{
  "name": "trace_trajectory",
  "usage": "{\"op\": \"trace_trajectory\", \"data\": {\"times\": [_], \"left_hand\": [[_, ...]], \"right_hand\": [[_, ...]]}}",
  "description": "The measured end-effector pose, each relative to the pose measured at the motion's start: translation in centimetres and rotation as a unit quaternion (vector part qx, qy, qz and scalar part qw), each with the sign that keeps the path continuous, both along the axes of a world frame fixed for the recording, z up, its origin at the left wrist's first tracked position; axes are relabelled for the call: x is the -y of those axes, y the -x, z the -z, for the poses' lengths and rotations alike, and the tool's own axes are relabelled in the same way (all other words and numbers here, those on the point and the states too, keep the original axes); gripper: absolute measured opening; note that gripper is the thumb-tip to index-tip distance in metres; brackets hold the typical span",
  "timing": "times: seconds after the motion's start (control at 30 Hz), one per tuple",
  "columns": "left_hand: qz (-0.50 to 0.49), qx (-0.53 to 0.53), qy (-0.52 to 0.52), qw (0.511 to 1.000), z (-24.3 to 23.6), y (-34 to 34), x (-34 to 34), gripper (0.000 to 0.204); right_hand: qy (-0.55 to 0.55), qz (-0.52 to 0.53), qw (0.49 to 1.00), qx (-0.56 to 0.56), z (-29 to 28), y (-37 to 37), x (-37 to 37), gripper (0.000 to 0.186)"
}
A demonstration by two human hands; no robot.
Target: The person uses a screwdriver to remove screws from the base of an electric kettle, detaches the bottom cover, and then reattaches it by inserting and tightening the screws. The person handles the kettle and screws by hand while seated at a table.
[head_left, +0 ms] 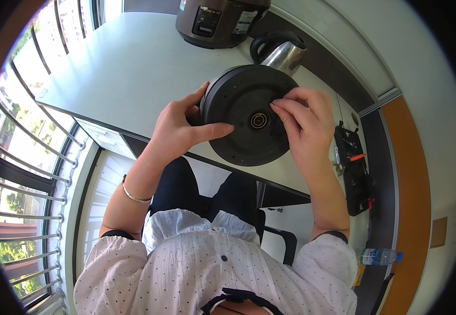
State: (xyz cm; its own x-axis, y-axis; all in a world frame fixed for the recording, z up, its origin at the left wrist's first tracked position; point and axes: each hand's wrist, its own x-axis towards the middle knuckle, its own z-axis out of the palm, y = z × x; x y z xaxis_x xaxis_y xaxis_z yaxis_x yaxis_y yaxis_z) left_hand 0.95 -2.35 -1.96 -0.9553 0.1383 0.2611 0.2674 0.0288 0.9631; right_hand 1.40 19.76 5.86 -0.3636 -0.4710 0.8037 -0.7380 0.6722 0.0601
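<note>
In front of me, tilted so that its underside faces up at me, is a round black appliance base (227, 107) like that of an electric kettle. A ringed metal connector (258, 121) sits near its middle. My left hand (183, 126) grips the base's left side, thumb across the underside and fingers behind the rim. My right hand (307, 115) is closed in a pinch at the underside, just right of and above the connector. What the pinch holds, if anything, is hidden. Beyond the base, partly covered by it, shows a steel kettle body with a black handle (286, 56).
A brown electric cooker (220, 23) stands at the back of the pale table (117, 68). To the right lies an open black tool case (351, 168) with red-handled tools. A plastic bottle (377, 256) lies at lower right. Barred windows (23, 210) line the left side.
</note>
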Motion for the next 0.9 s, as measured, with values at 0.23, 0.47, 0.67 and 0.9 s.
{"op": "trace_trajectory", "data": {"times": [0.23, 0.47, 0.67, 0.9], "left_hand": [[0.005, -0.005, -0.004, 1.0, 0.0, 0.0, 0.0, 0.092], [0.008, -0.012, -0.024, 1.0, 0.0, 0.0, -0.1, 0.09], [0.009, -0.007, -0.009, 1.0, -0.1, -0.1, 0.1, 0.09], [0.012, 0.007, -0.03, 0.999, -0.4, -0.2, -0.1, 0.09]], "right_hand": [[-0.04, 0.009, 0.995, -0.095, 1.1, 0.6, -0.8, 0.025], [-0.077, 0.021, 0.986, -0.144, 1.9, -0.1, -0.7, 0.027], [-0.116, 0.076, 0.982, -0.127, 2.5, -1.4, -0.3, 0.029], [-0.074, 0.082, 0.989, -0.103, 2.5, -1.2, 0.0, 0.026]]}}
